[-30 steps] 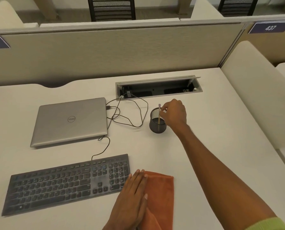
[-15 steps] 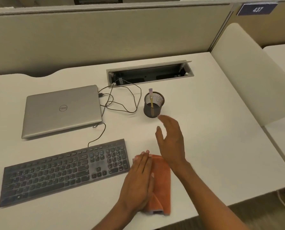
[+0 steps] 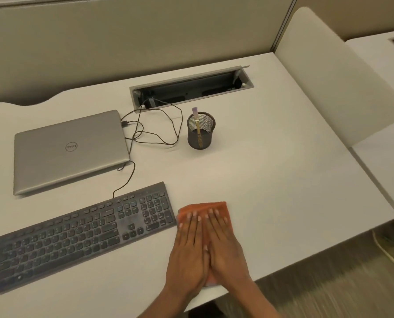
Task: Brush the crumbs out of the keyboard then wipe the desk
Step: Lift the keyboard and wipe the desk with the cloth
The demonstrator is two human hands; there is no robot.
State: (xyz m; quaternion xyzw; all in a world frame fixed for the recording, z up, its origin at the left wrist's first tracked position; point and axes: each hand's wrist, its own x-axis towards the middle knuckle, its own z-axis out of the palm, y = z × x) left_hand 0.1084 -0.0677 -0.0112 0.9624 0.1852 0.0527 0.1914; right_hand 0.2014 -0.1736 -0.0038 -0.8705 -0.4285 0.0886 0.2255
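**While both hands [image 3: 189, 251] are laid flat on the cloth [image 3: 205, 206], the brush [image 3: 197, 125] is left standing in the cup [image 3: 207, 140]**

Where the worktop [image 3: 271, 180] meets its near edge, an orange cloth is pressed down under two hands set side by side. The left hand is spread over the cloth's left part and the right hand [image 3: 224, 249] over its right part, with the inner edges of the hands touching. All fingers are kept straight and nothing is curled round the fabric, so the grip of each hand is released. A strip of cloth is seen beyond the fingertips, and a small corner shows below the wrists at the worktop's edge.

A dark keyboard [image 3: 76, 235] is laid at a slant just left of the cloth. Whether its right end touches the fabric cannot be told. A thin cable [image 3: 124, 180] is run from its far edge up past a closed grey laptop [image 3: 69, 150], which is set behind the keyboard.

Well beyond the hands, a black mesh cup is placed upright. The brush is stood inside it, handle down and pale bristle end up, tilted against the far left of the rim. Loose loops of cable [image 3: 168, 143] are spread between the laptop and the cup and are led into an open hatch [image 3: 191, 88] sunk in the worktop behind them.
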